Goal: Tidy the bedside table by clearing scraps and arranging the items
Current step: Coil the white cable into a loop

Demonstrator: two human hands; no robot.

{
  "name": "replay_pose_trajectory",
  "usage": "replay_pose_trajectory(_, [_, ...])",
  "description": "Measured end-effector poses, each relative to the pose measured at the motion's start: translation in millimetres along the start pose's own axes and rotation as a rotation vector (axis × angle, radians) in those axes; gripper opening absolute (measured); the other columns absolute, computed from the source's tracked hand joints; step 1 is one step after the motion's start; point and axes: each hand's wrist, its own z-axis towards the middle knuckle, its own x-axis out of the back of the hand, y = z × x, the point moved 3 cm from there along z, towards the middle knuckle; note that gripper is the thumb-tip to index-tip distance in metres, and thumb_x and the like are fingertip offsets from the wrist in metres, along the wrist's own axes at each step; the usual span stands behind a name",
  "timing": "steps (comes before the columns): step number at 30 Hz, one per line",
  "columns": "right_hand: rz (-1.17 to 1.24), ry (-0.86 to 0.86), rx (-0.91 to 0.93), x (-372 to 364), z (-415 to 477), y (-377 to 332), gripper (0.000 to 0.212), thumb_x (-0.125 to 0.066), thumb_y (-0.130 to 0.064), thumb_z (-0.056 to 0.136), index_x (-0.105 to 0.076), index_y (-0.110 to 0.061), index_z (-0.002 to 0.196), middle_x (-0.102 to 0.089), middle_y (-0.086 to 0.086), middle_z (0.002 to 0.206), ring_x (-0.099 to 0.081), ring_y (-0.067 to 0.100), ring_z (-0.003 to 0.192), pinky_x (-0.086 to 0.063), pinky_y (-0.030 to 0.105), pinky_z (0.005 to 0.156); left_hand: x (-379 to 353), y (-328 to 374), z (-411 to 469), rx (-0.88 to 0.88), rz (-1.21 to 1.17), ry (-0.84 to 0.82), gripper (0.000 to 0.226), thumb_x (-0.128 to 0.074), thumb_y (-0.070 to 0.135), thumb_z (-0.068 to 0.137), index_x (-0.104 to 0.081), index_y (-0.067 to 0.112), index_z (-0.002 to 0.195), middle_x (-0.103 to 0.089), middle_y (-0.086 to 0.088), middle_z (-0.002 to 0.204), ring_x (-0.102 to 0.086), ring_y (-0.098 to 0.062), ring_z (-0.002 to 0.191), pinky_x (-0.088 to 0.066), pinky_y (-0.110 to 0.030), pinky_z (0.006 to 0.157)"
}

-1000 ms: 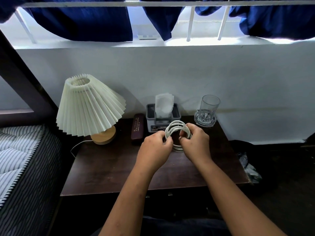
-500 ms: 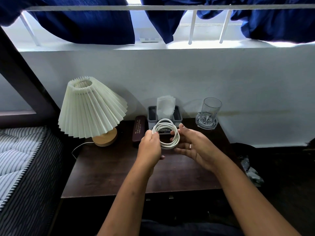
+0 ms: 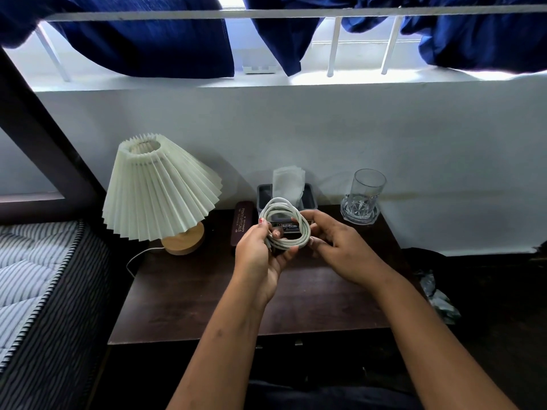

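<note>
A white cable (image 3: 285, 223) wound into a coil hangs above the dark wooden bedside table (image 3: 207, 297). My left hand (image 3: 260, 255) grips the coil's left side between thumb and fingers. My right hand (image 3: 340, 250) touches the coil's right side with its fingertips, fingers loosely curled. Behind the coil stands a grey tissue holder (image 3: 309, 196) with a white tissue (image 3: 288, 180) sticking up. A dark red glasses case (image 3: 243, 223) lies to its left.
A pleated cream lamp (image 3: 159, 187) on a wooden base stands at the table's back left, its cord trailing off the edge. A clear glass (image 3: 365, 193) on a coaster sits back right. A striped mattress (image 3: 35, 285) is left; crumpled plastic (image 3: 438, 297) lies on the floor right.
The coil has shifted left and tilted from upright toward flat. My right hand opened off the coil and now touches its right side; my left hand keeps its grip.
</note>
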Motion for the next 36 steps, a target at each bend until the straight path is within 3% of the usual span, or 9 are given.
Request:
replay_pose_trajectory(8, [0.015,-0.25,-0.211,-3.1,-3.5,5.9,0.054,-0.046,-0.003,0.092,-0.041,-0.049,0.119,-0.055,-0.001,0.079,-0.048,0.011,0.065,-0.047,0.027,0.062,3.0,2.5,4.2,-0.05,-0.013,0.011,0.032,-0.035,0.026,0.099,-0.053,0.014,0.076,-0.041,0.005,0.048,-0.041,-0.008,0.047,-0.033,-0.017,0.036])
replay_pose_trajectory(12, [0.033,-0.315,-0.243,2.7,-6.1,1.5,0.036,-0.043,0.0,0.093,-0.052,-0.028,0.113,-0.054,-0.002,0.076,-0.044,0.01,0.062,-0.043,0.02,0.056,2.9,4.4,4.7,-0.069,-0.02,-0.016,0.032,-0.035,0.025,0.099,-0.054,0.015,0.076,-0.042,0.008,0.043,-0.041,-0.006,0.043,-0.029,-0.015,0.035])
replay_pose_trajectory(15, [0.068,-0.342,-0.275,8.6,-9.6,-1.5,0.032,-0.041,0.001,0.093,-0.056,-0.023,0.11,-0.053,-0.002,0.077,-0.042,0.007,0.06,-0.041,0.015,0.052,2.9,3.6,4.2,-0.073,-0.008,-0.023,0.031,-0.037,0.026,0.099,-0.054,0.016,0.075,-0.041,0.007,0.045,-0.04,-0.007,0.047,-0.028,-0.016,0.035])
replay_pose_trajectory(22, [0.33,-0.477,-0.37,7.8,-24.0,-1.7,0.065,-0.039,0.012,0.088,-0.041,-0.038,0.13,-0.051,0.007,0.082,-0.041,0.01,0.057,-0.041,0.02,0.054,1.5,-0.5,1.7,-0.086,0.196,-0.086,0.039,-0.04,0.047,0.093,-0.057,0.017,0.076,-0.042,0.008,0.046,-0.043,-0.005,0.043,-0.029,-0.015,0.033])
replay_pose_trajectory(24, [0.378,-0.498,-0.382,6.9,-28.5,-2.6,0.058,-0.047,0.006,0.084,-0.049,-0.033,0.126,-0.05,0.01,0.088,-0.039,0.011,0.06,-0.038,0.022,0.057,2.5,-2.3,3.5,-0.044,0.312,-0.116,0.039,-0.039,0.048,0.093,-0.054,0.017,0.074,-0.044,0.005,0.052,-0.045,-0.004,0.04,-0.033,-0.015,0.034])
replay_pose_trajectory(27, [0.404,-0.415,-0.413,8.6,-27.7,-2.2,0.036,-0.063,-0.018,0.082,-0.058,-0.023,0.116,-0.057,0.006,0.089,-0.039,0.007,0.059,-0.035,0.021,0.055,1.9,-5.4,5.1,-0.021,0.385,-0.162,0.034,-0.036,0.042,0.096,-0.054,0.018,0.08,-0.045,0.003,0.058,-0.049,-0.004,0.041,-0.039,-0.016,0.035])
replay_pose_trajectory(30, [0.288,-0.261,-0.378,9.1,-21.7,2.3,0.023,-0.051,-0.034,0.092,-0.063,-0.019,0.103,-0.065,-0.002,0.074,-0.041,0.005,0.05,-0.03,0.019,0.048,-0.4,-9.2,5.3,-0.037,0.406,-0.191,0.034,-0.036,0.036,0.098,-0.056,0.017,0.078,-0.05,0.001,0.065,-0.053,-0.008,0.052,-0.045,-0.018,0.039])
replay_pose_trajectory(33, [0.194,-0.09,-0.329,9.2,-16.6,7.2,0.024,-0.047,-0.032,0.094,-0.064,-0.015,0.094,-0.062,-0.005,0.074,-0.05,-0.003,0.05,-0.038,0.015,0.05,1.0,-12.7,7.6,-0.034,0.406,-0.184,0.031,-0.039,0.029,0.098,-0.063,0.017,0.084,-0.057,-0.002,0.075,-0.057,-0.011,0.062,-0.049,-0.017,0.044])
replay_pose_trajectory(36, [0.202,0.037,-0.302,10.3,-12.7,17.6,0.022,-0.049,-0.027,0.094,-0.064,-0.012,0.095,-0.062,-0.003,0.078,-0.056,0.001,0.07,-0.045,0.015,0.068,1.5,-20.5,10.3,-0.057,0.432,-0.164,0.024,-0.044,0.022,0.097,-0.066,0.012,0.093,-0.061,-0.007,0.084,-0.057,-0.01,0.068,-0.05,-0.016,0.048])
